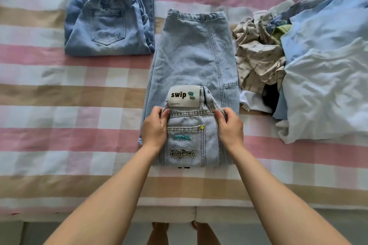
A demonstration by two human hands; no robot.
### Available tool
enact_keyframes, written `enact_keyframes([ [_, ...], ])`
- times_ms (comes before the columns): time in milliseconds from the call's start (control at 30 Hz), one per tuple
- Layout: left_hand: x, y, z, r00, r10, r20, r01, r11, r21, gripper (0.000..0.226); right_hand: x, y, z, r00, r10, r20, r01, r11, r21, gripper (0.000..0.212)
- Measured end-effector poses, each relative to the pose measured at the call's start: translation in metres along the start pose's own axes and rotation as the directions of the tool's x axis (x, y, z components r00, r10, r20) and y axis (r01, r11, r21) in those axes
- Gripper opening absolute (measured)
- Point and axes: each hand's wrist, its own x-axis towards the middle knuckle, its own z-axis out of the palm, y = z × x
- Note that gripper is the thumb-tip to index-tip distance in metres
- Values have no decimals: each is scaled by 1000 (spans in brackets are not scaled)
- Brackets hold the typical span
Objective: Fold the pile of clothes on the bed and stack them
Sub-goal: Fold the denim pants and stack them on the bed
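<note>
Both hands pinch the jeans at the waist. The left hand has its thumb on top and its fingers curled round the left edge, and the right hand does the same on the right edge. The two grips sit level with each other, just near of the waistband and its white label.

The jeans lie lengthwise in the middle of the bed. Their waist end is doubled over on top of the legs, with the fold nearest the person and the hem at the far end.

The step in hand looks like the next fold away from the person. To do it well, the person should:

- keep both pinches at the same height and move them together, so the waistband travels straight and does not skew;
- lift only enough to clear the denim beneath, since the cloth is stiff and will drag the lower layer if slid;
- keep the side edges over the leg edges, which flare a little wider on the left;
- lay the waist down short of, or flush with, the hem, then press the new crease flat with open palms.

A folded pair already lies far left, apart from the jeans, and is probably where this one will be stacked. The unfolded pile crowds the right edge of the jeans, so the right hand should keep the fold clear of it.
</note>
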Motion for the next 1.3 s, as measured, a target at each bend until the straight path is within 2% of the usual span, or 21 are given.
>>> enact_keyframes([
  [133, -10, -6, -2, 1000, -7, 13, 7, 1000, 15, 27, -14, 9, 0, 995, 91, -29, -91, 996, -21, 24],
  [267, -51, -14, -10, 1000, -21, 7, 21, 999, -30, 38, -55, 19, -8, 993, 116, -28, -115, 993, 10, 21],
  [333, -78, -18, -9, 997, -44, -67, 43, 999, -12, 45, -70, 24, -5, 984, 139, -109, -148, 986, -76, 24],
  [400, -96, -22, -3, 974, -121, -194, 129, 991, 31, 59, -79, 27, -1, 945, 254, -206, -281, 953, -113, 34],
  [433, -99, -21, 0, 952, -211, -222, 207, 978, -38, 67, -81, 26, 1, 920, 322, -221, -344, 937, -67, 37],
  [500, -91, -19, 1, 897, -404, -180, 351, 898, -266, 74, -82, 24, 2, 899, 396, -185, -395, 918, 46, 34],
  [567, -79, -22, -3, 853, -513, -95, 428, 791, -437, 65, -81, 24, 0, 916, 380, -124, -371, 924, 92, 23],
  [600, -74, -23, -6, 845, -531, -67, 446, 769, -459, 56, -81, 24, -3, 926, 362, -107, -351, 930, 106, 22],
  [700, -81, -24, -15, 869, -491, -70, 435, 822, -368, 26, -89, 25, -11, 931, 353, -91, -340, 931, 131, 23],
  [800, -110, -25, -16, 872, -486, -64, 430, 820, -378, 18, -115, 33, -11, 909, 403, -110, -383, 909, 163, 26],
  [933, -144, -38, -14, 849, -528, -30, 476, 788, -391, 20, -155, 51, -7, 877, 452, -161, -428, 889, 162, 27],
  [1000, -154, -36, -16, 828, -559, -31, 515, 782, -349, 36, -166, 57, -6, 843, 504, -187, -478, 862, 168, 22],
  [1033, -156, -32, -16, 834, -547, -76, 508, 814, -281, 52, -169, 56, -6, 826, 519, -219, -495, 854, 160, 17],
  [1067, -155, -28, -16, 879, -456, -142, 432, 886, -169, 68, -169, 54, -5, 820, 503, -274, -488, 864, 127, 12],
  [1100, -152, -23, -15, 943, -272, -191, 273, 962, -20, 74, -168, 48, -3, 835, 431, -342, -438, 897, 59, 14],
  [1133, -147, -16, -12, 983, -33, -179, 54, 992, 114, 70, -165, 40, 1, 880, 294, -374, -328, 944, -29, 21],
  [1167, -139, -9, -8, 979, 176, -99, -154, 968, 196, 63, -160, 30, 5, 931, 107, -348, -164, 976, -141, 29],
  [1200, -129, -2, -3, 950, 313, 0, -304, 922, 240, 55, -152, 21, 10, 961, -84, -263, 16, 968, -249, 37],
  [1233, -117, 4, 4, 919, 384, 93, -394, 877, 276, 50, -142, 12, 15, 964, -219, -149, 161, 932, -324, 43],
  [1300, -94, 14, 17, 884, 402, 239, -466, 800, 376, 48, -116, 0, 24, 956, -290, 29, 277, 873, -400, 50],
])
